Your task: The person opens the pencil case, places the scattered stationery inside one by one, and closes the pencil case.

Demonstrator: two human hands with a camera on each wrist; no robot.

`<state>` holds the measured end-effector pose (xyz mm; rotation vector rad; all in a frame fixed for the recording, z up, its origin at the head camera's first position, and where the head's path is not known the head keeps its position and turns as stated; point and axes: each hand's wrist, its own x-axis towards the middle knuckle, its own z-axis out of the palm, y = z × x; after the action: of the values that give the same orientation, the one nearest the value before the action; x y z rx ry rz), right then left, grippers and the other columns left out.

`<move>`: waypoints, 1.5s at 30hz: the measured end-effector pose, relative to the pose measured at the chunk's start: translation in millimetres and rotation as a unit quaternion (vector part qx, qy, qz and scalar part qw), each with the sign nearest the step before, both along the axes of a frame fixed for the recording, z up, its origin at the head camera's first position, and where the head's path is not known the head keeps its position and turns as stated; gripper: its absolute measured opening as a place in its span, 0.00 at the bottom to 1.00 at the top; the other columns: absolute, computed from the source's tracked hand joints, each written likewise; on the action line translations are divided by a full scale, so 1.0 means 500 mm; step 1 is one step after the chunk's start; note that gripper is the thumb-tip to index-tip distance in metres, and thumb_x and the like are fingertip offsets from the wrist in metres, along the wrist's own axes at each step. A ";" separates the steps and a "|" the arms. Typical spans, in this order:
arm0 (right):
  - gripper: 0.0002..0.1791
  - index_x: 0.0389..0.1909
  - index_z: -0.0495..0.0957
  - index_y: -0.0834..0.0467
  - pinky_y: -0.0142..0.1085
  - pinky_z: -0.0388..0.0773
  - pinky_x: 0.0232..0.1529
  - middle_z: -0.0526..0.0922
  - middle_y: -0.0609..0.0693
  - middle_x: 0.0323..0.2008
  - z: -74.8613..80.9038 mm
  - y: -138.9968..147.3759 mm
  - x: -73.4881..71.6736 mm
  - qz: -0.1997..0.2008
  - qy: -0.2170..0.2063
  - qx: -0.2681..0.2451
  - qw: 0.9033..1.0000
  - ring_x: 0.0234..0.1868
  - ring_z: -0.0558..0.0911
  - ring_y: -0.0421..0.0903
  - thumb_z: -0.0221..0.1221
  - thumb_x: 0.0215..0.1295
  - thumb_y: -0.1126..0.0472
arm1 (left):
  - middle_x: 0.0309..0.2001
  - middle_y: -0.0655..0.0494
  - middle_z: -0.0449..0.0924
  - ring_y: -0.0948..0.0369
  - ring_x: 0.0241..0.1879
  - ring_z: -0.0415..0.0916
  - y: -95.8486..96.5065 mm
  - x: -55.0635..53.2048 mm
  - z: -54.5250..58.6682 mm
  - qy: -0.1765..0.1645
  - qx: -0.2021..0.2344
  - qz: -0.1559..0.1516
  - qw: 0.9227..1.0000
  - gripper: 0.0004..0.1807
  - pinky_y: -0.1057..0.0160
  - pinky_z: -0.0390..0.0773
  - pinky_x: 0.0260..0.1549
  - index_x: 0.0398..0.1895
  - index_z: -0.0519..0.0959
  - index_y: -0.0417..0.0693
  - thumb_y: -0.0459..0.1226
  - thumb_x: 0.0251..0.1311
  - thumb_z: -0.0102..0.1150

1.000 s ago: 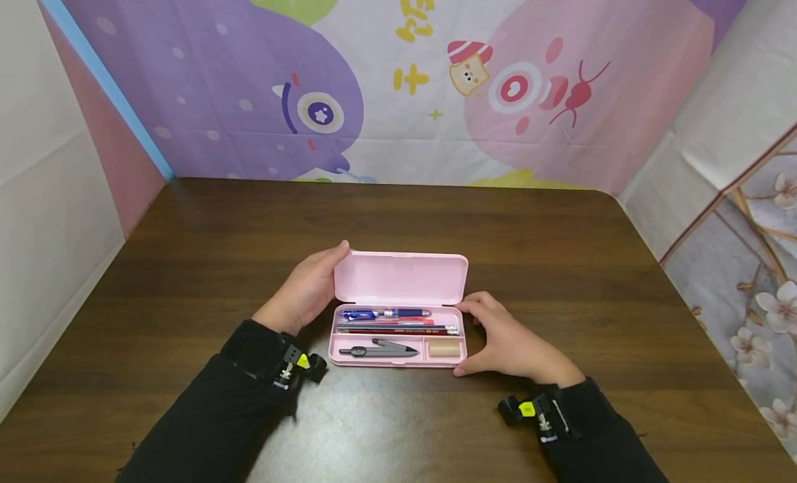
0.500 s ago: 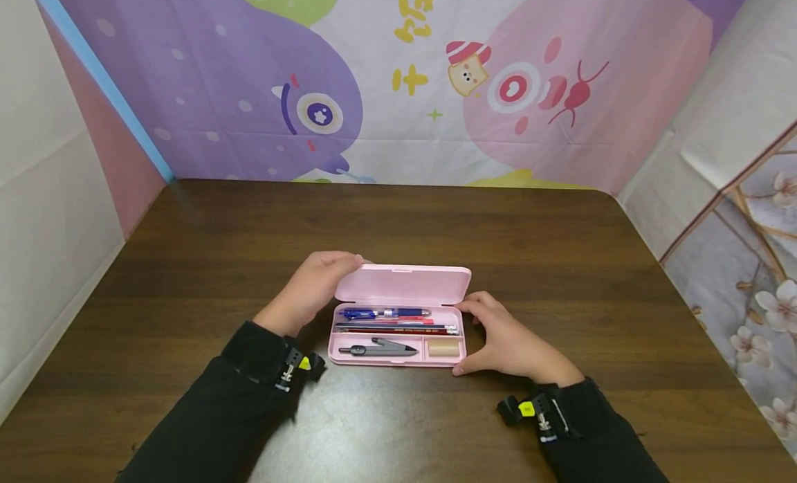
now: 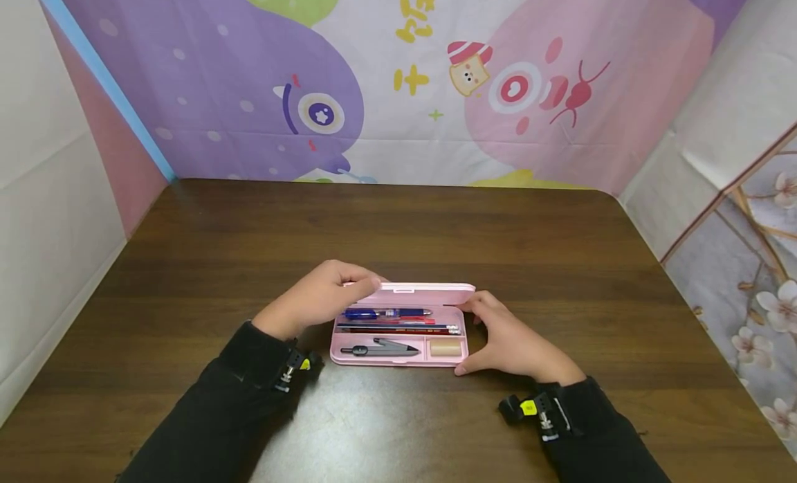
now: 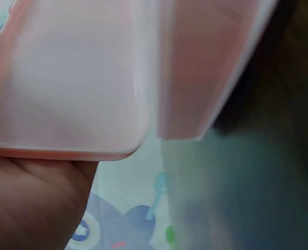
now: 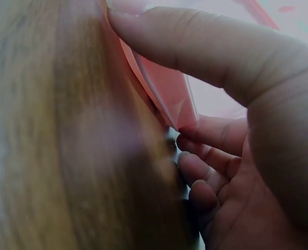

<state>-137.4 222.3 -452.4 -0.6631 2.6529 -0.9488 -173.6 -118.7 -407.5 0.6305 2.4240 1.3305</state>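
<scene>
A pink pencil case (image 3: pixel 398 362) lies on the table with its lid (image 3: pixel 436 293) tilted partway down over the back. My left hand (image 3: pixel 320 296) holds the lid's left end, thumb at its edge; its other fingers are mostly hidden behind the lid. In the left wrist view the hand (image 4: pixel 36 195) lies against the lid's outer side. My right hand (image 3: pixel 510 341) grips the case's right end between thumb and fingers, also seen in the right wrist view. Inside lie a blue pen (image 3: pixel 398 313), several pencils (image 3: pixel 405 329), a grey compass (image 3: pixel 382 350) and a beige eraser (image 3: pixel 445 348).
The brown wooden table (image 3: pixel 398 220) extends around the case on all sides. Behind it hangs a cartoon-printed curtain (image 3: pixel 398 144). White cloth (image 3: pixel 56 192) stands at the left, and a flower-patterned panel (image 3: pixel 753 296) at the right.
My left hand has moved right and swung the lid from nearly upright to a lower, forward tilt. The right hand and the case's base have stayed in place.
</scene>
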 end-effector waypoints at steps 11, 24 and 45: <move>0.50 0.63 0.72 0.54 0.46 0.69 0.54 0.66 0.49 0.57 0.004 0.008 -0.001 0.000 -0.021 -0.014 1.000 0.54 0.67 0.48 0.84 0.40 0.42 | 0.64 0.56 0.79 0.56 0.65 0.74 0.039 0.040 0.015 0.125 -0.173 -0.075 0.974 0.28 0.48 0.69 0.65 0.69 0.77 0.48 0.54 0.78 0.46; 0.50 0.63 0.72 0.57 0.50 0.66 0.65 0.66 0.48 0.61 0.004 0.009 -0.012 0.005 -0.039 -0.045 0.998 0.61 0.70 0.49 0.84 0.40 0.45 | 0.75 0.42 0.64 0.48 0.75 0.60 0.045 0.095 -0.012 0.234 -0.250 -0.107 0.934 0.33 0.48 0.58 0.72 0.76 0.66 0.39 0.51 0.79 0.47; 0.47 0.62 0.73 0.58 0.41 0.69 0.53 0.66 0.49 0.56 0.003 0.010 -0.010 0.014 -0.023 -0.037 0.999 0.53 0.67 0.47 0.84 0.41 0.47 | 0.81 0.43 0.51 0.50 0.80 0.47 0.069 0.128 -0.020 0.247 -0.356 -0.122 0.893 0.36 0.49 0.49 0.75 0.80 0.57 0.40 0.48 0.77 0.50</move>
<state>-142.5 227.4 -450.8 -0.6847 2.5724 -1.0461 -109.6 -84.1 -417.7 1.0856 2.8123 0.1219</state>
